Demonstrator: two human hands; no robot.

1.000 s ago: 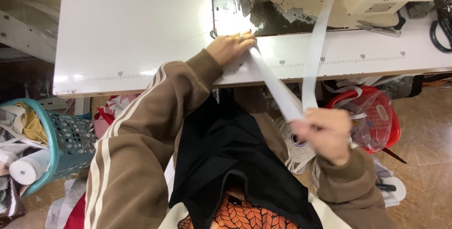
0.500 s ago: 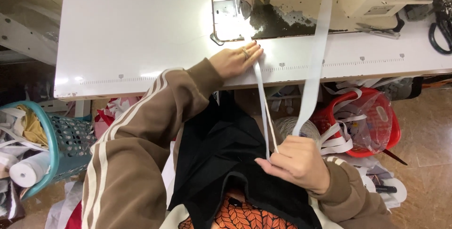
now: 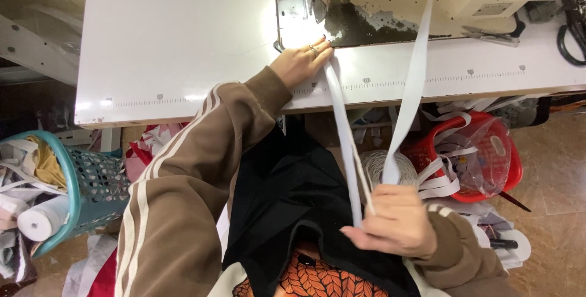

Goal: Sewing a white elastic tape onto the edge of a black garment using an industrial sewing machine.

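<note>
White tabletop fills the upper view, with the sewing machine point(image 3: 390, 4) at its far edge. Your left hand point(image 3: 302, 64) presses one end of the white strap point(image 3: 343, 138) flat just before the machine; your right hand point(image 3: 390, 220) pinches the other end, nearer you. Strap runs lengthwise away from you, toward the machine.
</note>
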